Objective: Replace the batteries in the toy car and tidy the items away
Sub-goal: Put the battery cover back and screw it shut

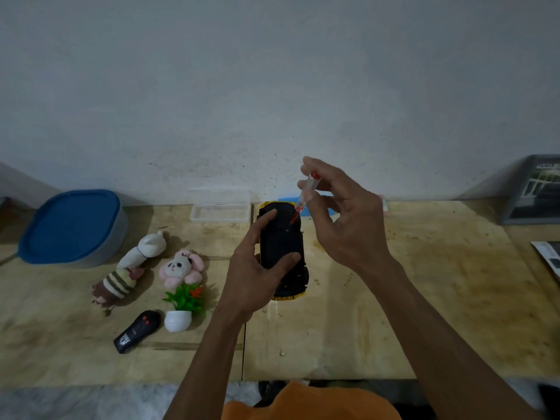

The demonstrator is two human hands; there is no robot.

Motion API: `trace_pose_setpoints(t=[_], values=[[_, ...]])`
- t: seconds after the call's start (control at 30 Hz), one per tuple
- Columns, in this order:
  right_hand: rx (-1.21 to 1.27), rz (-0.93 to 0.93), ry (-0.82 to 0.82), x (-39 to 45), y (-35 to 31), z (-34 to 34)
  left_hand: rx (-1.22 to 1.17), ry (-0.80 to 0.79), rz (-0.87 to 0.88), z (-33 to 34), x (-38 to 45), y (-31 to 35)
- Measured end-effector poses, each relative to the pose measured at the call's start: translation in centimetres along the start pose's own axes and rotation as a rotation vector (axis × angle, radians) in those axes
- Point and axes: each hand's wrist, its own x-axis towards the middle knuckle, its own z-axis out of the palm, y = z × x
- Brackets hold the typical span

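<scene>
A yellow toy car (283, 247) lies upside down on the wooden table (424, 298), its black underside facing up. My left hand (257, 268) grips the car from the left, with the index finger stretched over the underside and the thumb on the near part. My right hand (336, 219) pinches a small screwdriver (304, 197) with a clear and red handle. It is held almost upright, and its tip points down at the far part of the car's underside.
A black remote control (136, 331) lies at the near left beside a small potted plant (181, 307). Two plush toys (181, 268) lie behind them. At the far left stands a blue-lidded tub (72, 227). A clear plastic box (220, 212) sits by the wall, and printed papers (536, 189) at the right.
</scene>
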Motion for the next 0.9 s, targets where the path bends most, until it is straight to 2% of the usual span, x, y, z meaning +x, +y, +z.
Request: trace_pose_setpoints(t=[0.17, 0.33, 0.5, 0.67, 0.9], values=[[0.011, -0.007, 0.041, 0.5, 0.3, 0.1, 0.004, -0.010, 0.002, 0.2, 0.1, 0.1], [0.003, -0.003, -0.009, 0.3, 0.0, -0.4, -0.015, -0.017, -0.002, 0.4, 0.2, 0.3], [-0.036, -0.016, 0.042, 0.8, 0.3, -0.5, 0.004, -0.027, 0.004, 0.5, 0.1, 0.2], [-0.025, 0.016, -0.002, 0.6, 0.1, -0.9, -0.023, -0.022, -0.011, 0.6, 0.0, 0.4], [-0.062, -0.021, 0.031, 0.9, 0.1, -0.9, -0.015, -0.022, -0.017, 0.7, -0.2, 0.5]])
